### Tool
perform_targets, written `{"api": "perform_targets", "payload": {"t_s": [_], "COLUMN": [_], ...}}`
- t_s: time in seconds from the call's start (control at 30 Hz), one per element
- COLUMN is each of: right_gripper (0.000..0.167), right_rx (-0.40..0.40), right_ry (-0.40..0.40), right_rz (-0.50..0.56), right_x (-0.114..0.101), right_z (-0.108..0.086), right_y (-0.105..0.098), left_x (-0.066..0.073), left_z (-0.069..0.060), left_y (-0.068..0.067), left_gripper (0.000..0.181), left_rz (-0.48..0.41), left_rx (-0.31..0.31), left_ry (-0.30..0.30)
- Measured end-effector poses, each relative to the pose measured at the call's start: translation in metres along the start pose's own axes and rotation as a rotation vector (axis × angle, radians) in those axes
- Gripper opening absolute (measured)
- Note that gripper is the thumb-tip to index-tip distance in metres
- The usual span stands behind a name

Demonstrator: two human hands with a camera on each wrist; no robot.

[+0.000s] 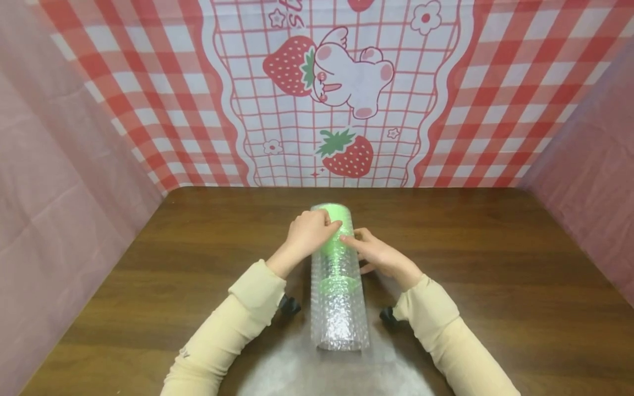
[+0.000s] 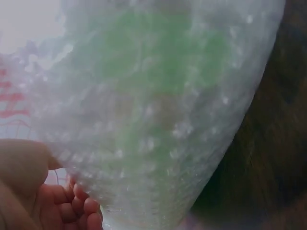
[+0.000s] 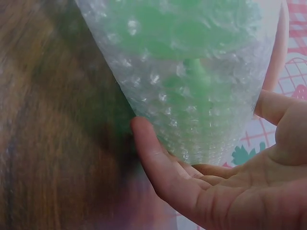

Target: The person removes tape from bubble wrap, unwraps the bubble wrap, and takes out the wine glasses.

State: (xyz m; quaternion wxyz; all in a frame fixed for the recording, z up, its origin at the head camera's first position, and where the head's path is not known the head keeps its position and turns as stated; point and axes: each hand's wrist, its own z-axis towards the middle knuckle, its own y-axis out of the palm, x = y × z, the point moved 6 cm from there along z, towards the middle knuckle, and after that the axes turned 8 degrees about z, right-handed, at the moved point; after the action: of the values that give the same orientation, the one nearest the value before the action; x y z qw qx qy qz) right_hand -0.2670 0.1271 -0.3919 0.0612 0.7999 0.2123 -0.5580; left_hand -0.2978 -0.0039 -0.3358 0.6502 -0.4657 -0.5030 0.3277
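Observation:
A green object [image 1: 336, 247] lies inside a roll of clear bubble wrap [image 1: 339, 324], its long side pointing away from the body. The left hand [image 1: 309, 232] lies on the upper left of the roll, thumb on top, its fingers curled in the left wrist view. From the right, the right hand [image 1: 378, 254] holds the roll, thumb on top and fingers along its side. In the right wrist view, the right hand's fingers [image 3: 163, 167] reach under the bubble wrap [image 3: 192, 96]. What the green object is cannot be told through the wrap.
The roll rests on a brown wooden table [image 1: 198, 242], with a grey, shiny sheet [image 1: 297, 371] at its near edge. Behind hangs a red-and-white checked cloth [image 1: 495, 99] with strawberry prints. Pink cloth [image 1: 74, 165] hangs at both sides.

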Motion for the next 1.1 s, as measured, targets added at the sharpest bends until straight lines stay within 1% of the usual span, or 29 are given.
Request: {"api": "perform_targets", "payload": {"t_s": [0.1,0.2,0.53,0.8,0.93,1.1], "right_gripper": [0.072,0.074,0.072,0.070,0.076,0.092], "right_rx": [-0.011,-0.007,0.016,0.045,0.057,0.099], "right_ry": [-0.011,-0.013,-0.012,-0.037,-0.033,-0.006], "right_rz": [-0.010,-0.014,-0.015,-0.027,-0.045,-0.104], "right_x": [0.001,0.001,0.000,-0.002,-0.003,-0.002], "right_z": [0.000,0.000,-0.003,-0.003,-0.004,-0.005], "right_y": [0.002,0.003,0.003,0.005,0.007,0.007], "left_x": [-0.001,-0.002,0.002,0.008,0.010,0.013], "left_z": [0.001,0.002,0.002,0.000,-0.001,0.000], "left_y": [0.000,0.001,-0.002,-0.003,-0.003,0.000], "left_gripper": [0.046,0.046,0.044,0.037,0.037,0.037], "left_rz": [0.036,0.050,0.067,0.114,0.113,0.054], "left_rx": [0.026,0.036,-0.001,0.000,0.008,0.036], "left_ry": [-0.033,-0.045,-0.019,-0.015,-0.020,-0.009]}}
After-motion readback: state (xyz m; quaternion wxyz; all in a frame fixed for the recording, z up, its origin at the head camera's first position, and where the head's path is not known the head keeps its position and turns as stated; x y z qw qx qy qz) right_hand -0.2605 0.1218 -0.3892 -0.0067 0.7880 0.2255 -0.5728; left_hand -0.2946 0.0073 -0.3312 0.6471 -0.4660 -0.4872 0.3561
